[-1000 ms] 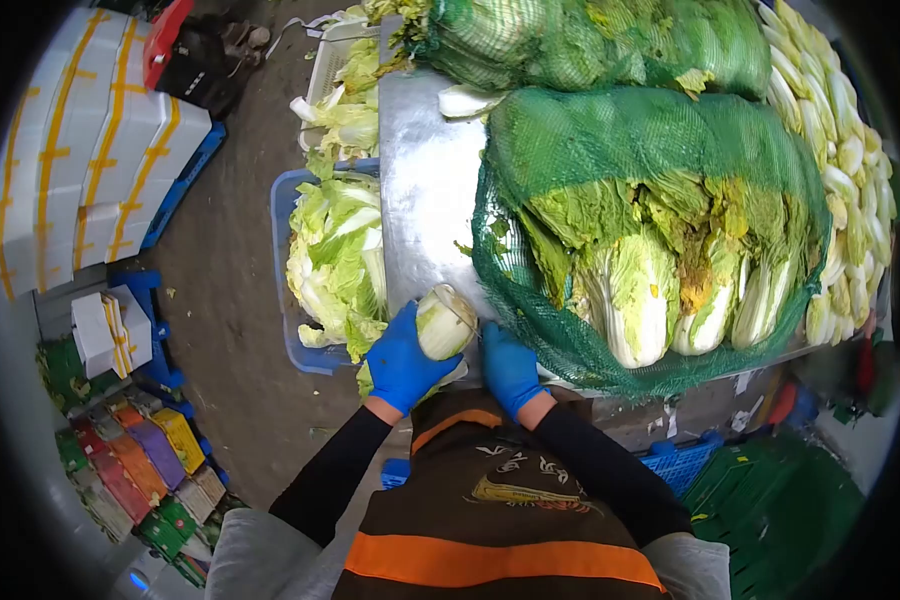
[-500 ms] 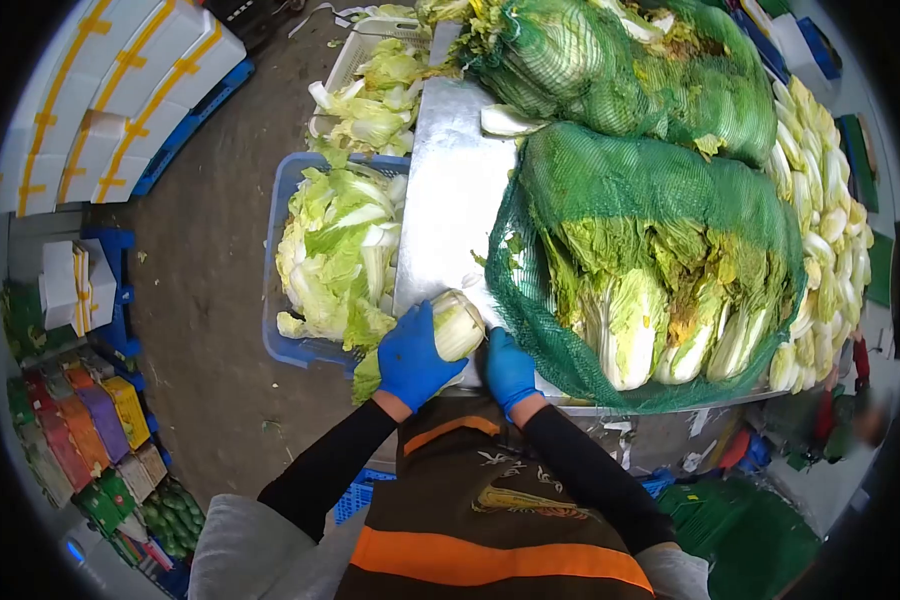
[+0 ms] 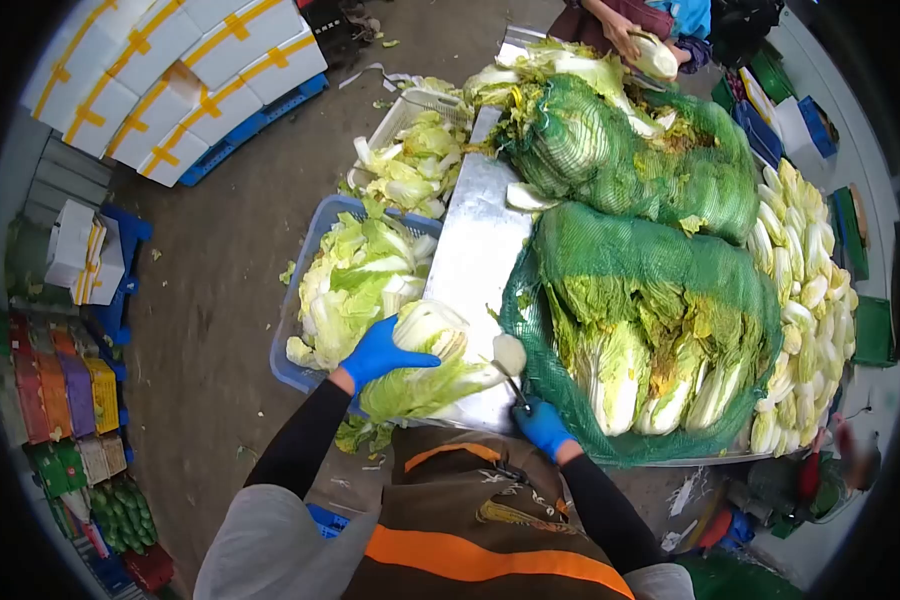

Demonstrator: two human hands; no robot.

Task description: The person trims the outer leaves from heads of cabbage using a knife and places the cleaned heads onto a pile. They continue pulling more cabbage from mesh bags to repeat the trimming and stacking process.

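A napa cabbage [image 3: 435,335] with loosened outer leaves lies at the near end of the metal table [image 3: 478,235]. My left hand [image 3: 385,352], in a blue glove, rests on its left side with thumb and fingers spread. My right hand [image 3: 544,427], also gloved in blue, is closed on the dark handle of a knife [image 3: 516,388]. A pale round cut piece [image 3: 509,354] is at the knife's far end, by the cabbage's right side. Just right of it, a green mesh bag [image 3: 650,240] holds several cabbages.
A blue crate [image 3: 282,345] of loose leaves stands left of the table, with a white basket [image 3: 395,117] behind. Another mesh bag [image 3: 650,150] lies farther back. Cabbages [image 3: 800,300] are piled right. A person's hands [image 3: 625,38] hold a cabbage at the far end.
My left hand has moved left and opened along the cabbage, whose leaves now spread rightward. My right hand has shifted right and nearer me. The camera view has shifted, showing another person's hands.
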